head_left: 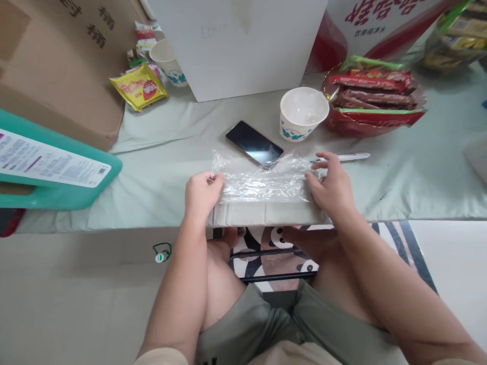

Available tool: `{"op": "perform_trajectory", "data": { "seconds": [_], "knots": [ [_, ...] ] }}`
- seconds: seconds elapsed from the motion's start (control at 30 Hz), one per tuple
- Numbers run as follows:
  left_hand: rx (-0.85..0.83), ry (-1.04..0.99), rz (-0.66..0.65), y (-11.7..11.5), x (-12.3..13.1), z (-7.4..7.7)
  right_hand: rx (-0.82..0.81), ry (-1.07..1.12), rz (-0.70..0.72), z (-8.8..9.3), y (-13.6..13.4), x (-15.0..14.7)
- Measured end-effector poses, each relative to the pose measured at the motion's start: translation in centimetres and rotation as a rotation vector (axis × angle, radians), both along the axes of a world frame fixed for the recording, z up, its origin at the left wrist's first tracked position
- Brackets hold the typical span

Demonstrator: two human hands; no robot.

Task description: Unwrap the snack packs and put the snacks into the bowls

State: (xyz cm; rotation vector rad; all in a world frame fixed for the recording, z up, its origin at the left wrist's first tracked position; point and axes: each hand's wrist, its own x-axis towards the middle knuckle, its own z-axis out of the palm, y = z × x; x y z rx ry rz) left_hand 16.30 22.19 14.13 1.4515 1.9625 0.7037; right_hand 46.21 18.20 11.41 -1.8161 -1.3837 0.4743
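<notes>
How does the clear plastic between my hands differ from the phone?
The clear plastic is see-through and wrinkled; the phone is dark and smooth. The clear plastic spreads wider than the phone. Your left hand pinches the clear plastic, while the phone lies untouched. Both look shiny.

The green container [85, 197] ran off the left edge, its label's small print too blurred to read. The white box [247, 50], cropped at the top, partly hid a paper cup [167, 63]. The right hand [335, 187] covered part of a slim white tool [355, 157] — its grip on the clear plastic [266, 187] was unclear.
</notes>
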Motion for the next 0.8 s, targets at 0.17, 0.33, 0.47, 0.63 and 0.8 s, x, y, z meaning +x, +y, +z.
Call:
{"op": "perform_trajectory", "data": {
  "seconds": [0.17, 0.33, 0.47, 0.63, 0.8],
  "knots": [
    [0.049, 0.132, 0.02, 0.1, 0.0, -0.1, 0.376, -0.291, 0.013, 1.0, -0.4, -0.7],
    [0.156, 0.195, 0.004, 0.2, -0.1, -1.0, 0.401, -0.365, 0.56, 1.6, -2.4, -4.4],
    [0.338, 0.119, 0.039, 0.4, -0.2, -1.8, 0.125, -0.508, 0.827, 1.1, -3.9, -7.6],
    [0.404, -0.296, 0.274, 1.3, -0.6, -1.5, 0.085, -0.634, 0.87, 0.7, -4.7, -8.8],
    [0.451, -0.683, 0.376, 1.7, -1.2, -0.5, 0.006, -0.093, 1.025, 3.2, -5.5, -7.4]
  ]
}}
